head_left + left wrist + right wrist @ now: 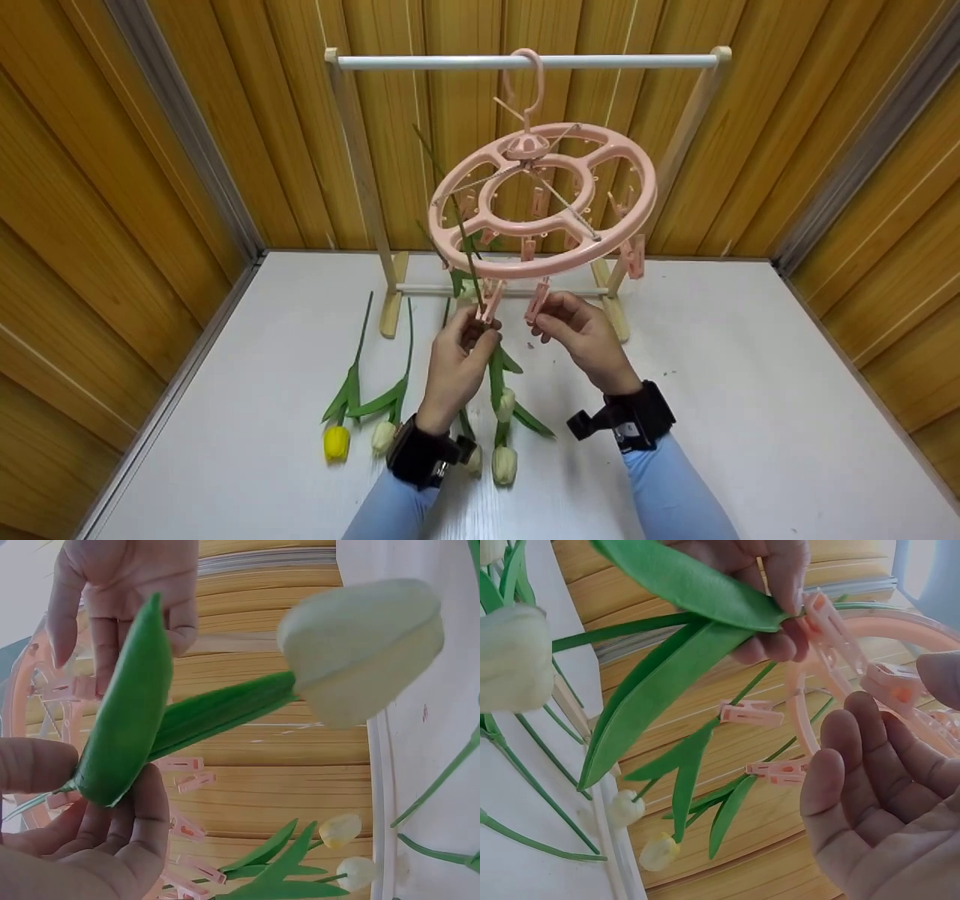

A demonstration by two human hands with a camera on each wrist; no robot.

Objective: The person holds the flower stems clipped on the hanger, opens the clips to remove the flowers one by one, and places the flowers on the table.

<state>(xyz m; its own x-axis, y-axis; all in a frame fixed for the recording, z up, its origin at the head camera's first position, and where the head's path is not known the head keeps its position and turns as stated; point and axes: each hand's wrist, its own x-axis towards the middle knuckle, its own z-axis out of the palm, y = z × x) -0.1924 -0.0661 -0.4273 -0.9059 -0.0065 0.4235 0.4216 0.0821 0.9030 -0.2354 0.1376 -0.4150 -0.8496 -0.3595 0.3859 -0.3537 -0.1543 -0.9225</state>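
My left hand (457, 364) pinches an artificial white tulip by its green stem at the base of the leaves. The tulip bloom (360, 652) hangs downward and the thin stem rises past the ring. A pink clothespin (832, 626) sits right at the left fingertips; whether its jaws grip the stem I cannot tell. My right hand (585, 334) holds another pink clothespin (538, 302) between thumb and fingers, with no flower in it. Both clothespins hang from a round pink drying hanger (540, 266), tilted and hooked on a white bar (450, 63).
Two more tulips hang head down from clothespins (751, 714) behind the left hand. On the white table (750, 420) lie a yellow tulip (337, 443), a white tulip (383, 437) and others near the left wrist. Wooden rack legs (390, 315) stand behind; wood-patterned walls surround the table.
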